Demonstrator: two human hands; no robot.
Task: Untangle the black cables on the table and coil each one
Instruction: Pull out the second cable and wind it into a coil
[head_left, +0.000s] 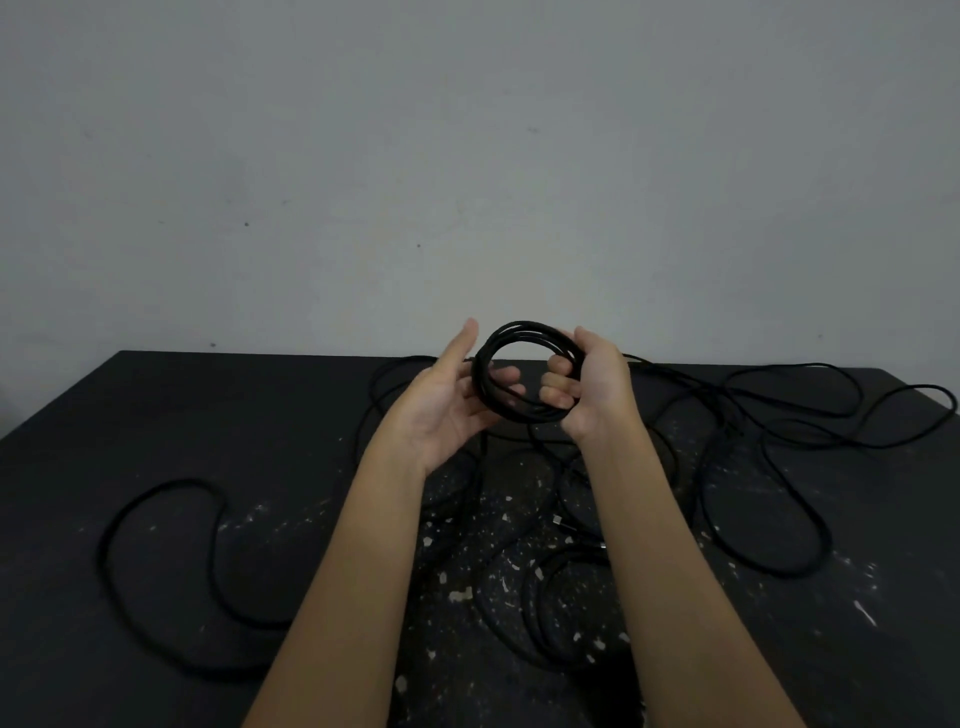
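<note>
A small round coil of black cable (519, 332) is held up above the table, at the centre of the view. My right hand (592, 384) grips the coil's right side with its fingers curled through the ring. My left hand (452, 395) is at the coil's left side with fingers mostly straight, its fingertips touching the loops. A strand hangs from the coil down to the table. Loose black cable loops (779, 415) spread over the right and far part of the table, and another long loop (156, 519) lies on the left.
The black table (234, 415) is flecked with white paint marks. A second flat coil of cable (561, 597) lies near the front, between my forearms, with a plug end (558, 519) close by. A grey wall stands behind the table.
</note>
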